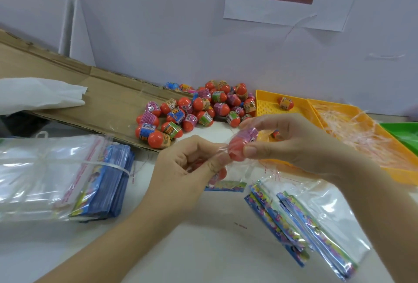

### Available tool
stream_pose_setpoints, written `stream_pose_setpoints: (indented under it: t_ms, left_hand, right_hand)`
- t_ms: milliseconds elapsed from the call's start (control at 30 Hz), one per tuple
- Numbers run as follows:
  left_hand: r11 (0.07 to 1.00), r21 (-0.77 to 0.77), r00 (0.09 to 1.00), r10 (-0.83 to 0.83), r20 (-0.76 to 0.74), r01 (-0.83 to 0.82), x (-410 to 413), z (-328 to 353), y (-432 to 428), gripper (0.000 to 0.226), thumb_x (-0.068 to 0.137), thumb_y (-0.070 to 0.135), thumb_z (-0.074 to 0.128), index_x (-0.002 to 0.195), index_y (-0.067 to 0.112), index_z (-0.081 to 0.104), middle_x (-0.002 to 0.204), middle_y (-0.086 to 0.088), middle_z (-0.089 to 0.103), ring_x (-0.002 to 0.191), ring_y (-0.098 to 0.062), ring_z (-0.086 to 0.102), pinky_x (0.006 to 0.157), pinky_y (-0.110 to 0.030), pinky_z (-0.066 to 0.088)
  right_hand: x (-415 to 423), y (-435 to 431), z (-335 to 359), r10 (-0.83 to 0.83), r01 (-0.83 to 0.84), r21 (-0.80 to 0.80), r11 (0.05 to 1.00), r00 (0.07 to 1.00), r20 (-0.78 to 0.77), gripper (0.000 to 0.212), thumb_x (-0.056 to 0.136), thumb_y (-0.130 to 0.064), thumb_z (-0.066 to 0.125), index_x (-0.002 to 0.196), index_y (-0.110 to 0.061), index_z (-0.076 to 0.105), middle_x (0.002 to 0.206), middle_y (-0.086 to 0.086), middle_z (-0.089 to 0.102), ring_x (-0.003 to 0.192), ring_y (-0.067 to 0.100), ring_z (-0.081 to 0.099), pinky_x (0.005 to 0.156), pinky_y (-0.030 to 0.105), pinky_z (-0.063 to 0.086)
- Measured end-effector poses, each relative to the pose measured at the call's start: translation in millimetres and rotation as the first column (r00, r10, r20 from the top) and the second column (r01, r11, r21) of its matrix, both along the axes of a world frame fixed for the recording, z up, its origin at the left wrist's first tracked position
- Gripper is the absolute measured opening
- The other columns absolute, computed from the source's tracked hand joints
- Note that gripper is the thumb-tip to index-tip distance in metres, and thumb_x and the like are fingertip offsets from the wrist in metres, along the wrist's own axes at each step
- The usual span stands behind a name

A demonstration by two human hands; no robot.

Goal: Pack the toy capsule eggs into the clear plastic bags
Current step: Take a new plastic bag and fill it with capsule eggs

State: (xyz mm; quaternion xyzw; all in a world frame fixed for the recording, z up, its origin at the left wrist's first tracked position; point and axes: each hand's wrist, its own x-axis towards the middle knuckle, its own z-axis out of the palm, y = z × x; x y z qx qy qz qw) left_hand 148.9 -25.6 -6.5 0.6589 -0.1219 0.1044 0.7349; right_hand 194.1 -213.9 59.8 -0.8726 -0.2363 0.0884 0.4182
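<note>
The heaped capsule eggs (192, 110) are orange-red, banded with pink, green, blue or orange labels; the held egg (237, 149) wears pink. The held bag (226, 185) is clear with a blue, green and yellow printed card. The perforated tray (267, 106) and the neighbour tray (334, 104) are yellow-orange; the third tray (402, 131) is green. The shreds (352, 131) look pale pink, perhaps white.

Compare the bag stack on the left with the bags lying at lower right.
The left bag stack is thick and tied with a white band; the loose bags are few and untied. The stack sits squared up; the loose bags lie fanned and overlapping. Both are clear plastic bags with blue printed header cards, lying flat on the white table.
</note>
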Motion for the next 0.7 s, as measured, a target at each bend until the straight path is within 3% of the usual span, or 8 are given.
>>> stream_pose_setpoints:
  t_ms: [100, 200, 233, 333, 400, 467, 533, 700]
  left_hand:
    - [0.999, 0.039, 1.000, 0.000, -0.017, 0.001, 1.3, -1.3, 0.3, 0.013, 0.067, 0.035, 0.070, 0.079, 0.030, 0.071, 0.076, -0.004, 0.074, 0.063, -0.026, 0.068, 0.059, -0.022, 0.056]
    - [0.998, 0.050, 0.996, -0.035, -0.086, 0.039, 2.2, -5.5, -0.7, 0.005, 0.084, 0.026, 0.062, 0.087, 0.029, 0.066, 0.083, 0.003, 0.076, 0.063, -0.021, 0.068, 0.058, -0.020, 0.056]
    - [0.998, 0.048, 0.995, -0.030, -0.096, 0.034, 3.1, -8.7, -0.1, 0.014, 0.091, 0.018, 0.059, 0.090, 0.031, 0.064, 0.086, 0.005, 0.076, 0.062, -0.015, 0.068, 0.057, -0.019, 0.055]
    - [0.999, 0.033, 0.989, -0.007, -0.145, 0.012, 5.7, -10.5, 1.6, 0.024, 0.097, 0.012, 0.053, 0.108, 0.033, 0.058, 0.091, 0.010, 0.076, 0.066, -0.009, 0.070, 0.058, -0.016, 0.053]
    - [0.999, -0.042, 0.972, -0.012, -0.234, 0.002, 9.0, -11.7, 2.4, 0.023, 0.097, 0.018, 0.053, 0.111, 0.036, 0.057, 0.092, 0.011, 0.076, 0.069, -0.015, 0.073, 0.057, -0.019, 0.055]
    - [0.992, -0.128, 0.945, -0.022, -0.326, -0.021, 12.6, -12.2, 4.0, 0.021, 0.095, 0.022, 0.056, 0.112, 0.034, 0.059, 0.092, 0.008, 0.077, 0.071, -0.023, 0.075, 0.056, -0.022, 0.057]
    - [0.982, -0.189, 0.928, -0.040, -0.370, -0.033, 16.2, -12.3, 5.9, 0.022, 0.091, 0.022, 0.061, 0.111, 0.029, 0.064, 0.091, 0.004, 0.077, 0.074, -0.026, 0.075, 0.056, -0.024, 0.058]
    - [0.986, -0.162, 0.929, -0.030, -0.370, -0.033, 18.6, -13.4, 8.3, 0.063, 0.044, 0.046, 0.077, 0.105, 0.030, 0.070, 0.092, 0.001, 0.077, 0.076, -0.027, 0.075, 0.059, -0.029, 0.060]
  right_hand:
    - [0.1, 5.2, -5.1, -0.031, 0.041, 0.126, 0.991, 0.996, -0.083, 0.047, 0.050, -0.055, 0.080, 0.088, -0.028, 0.077, 0.104, -0.004, 0.071, 0.110, 0.016, 0.061, 0.103, 0.052, 0.041]
    - [1.6, 6.9, -7.8, -0.072, 0.096, 0.241, 0.966, 0.992, -0.106, 0.040, 0.048, -0.042, 0.087, 0.083, -0.025, 0.077, 0.091, -0.001, 0.074, 0.090, 0.012, 0.068, 0.088, 0.038, 0.046]
    - [3.2, 5.3, -8.2, -0.098, 0.128, 0.289, 0.949, 0.989, -0.115, 0.037, 0.050, -0.038, 0.090, 0.082, -0.026, 0.077, 0.089, -0.002, 0.075, 0.086, 0.010, 0.068, 0.084, 0.034, 0.044]
    - [14.5, -8.8, -9.4, -0.240, 0.281, 0.461, 0.842, 0.960, -0.147, 0.034, 0.053, -0.034, 0.086, 0.084, -0.026, 0.075, 0.090, -0.001, 0.075, 0.087, 0.014, 0.071, 0.079, 0.034, 0.048]
    - [23.1, -22.1, -12.3, -0.386, 0.401, 0.509, 0.761, 0.912, -0.141, 0.042, 0.054, -0.026, 0.090, 0.091, -0.024, 0.071, 0.087, 0.001, 0.075, 0.080, 0.016, 0.073, 0.074, 0.030, 0.056]
    - [30.8, -35.5, -19.6, -0.566, 0.520, 0.326, 0.790, 0.822, 0.061, 0.032, 0.067, -0.022, 0.085, 0.093, -0.030, 0.068, 0.082, -0.005, 0.073, 0.068, 0.002, 0.068, 0.059, 0.013, 0.052]
    - [35.1, -45.1, -26.8, -0.564, 0.583, 0.021, 0.812, 0.776, 0.283, 0.033, 0.072, -0.027, 0.081, 0.100, -0.036, 0.066, 0.083, -0.014, 0.066, 0.067, -0.001, 0.061, 0.053, 0.013, 0.046]
    - [38.5, -52.0, -32.1, -0.395, 0.512, -0.398, 0.761, 0.852, 0.343, 0.052, 0.076, -0.042, 0.071, 0.125, -0.044, 0.055, 0.102, -0.014, 0.064, 0.102, 0.017, 0.058, 0.099, 0.047, 0.041]
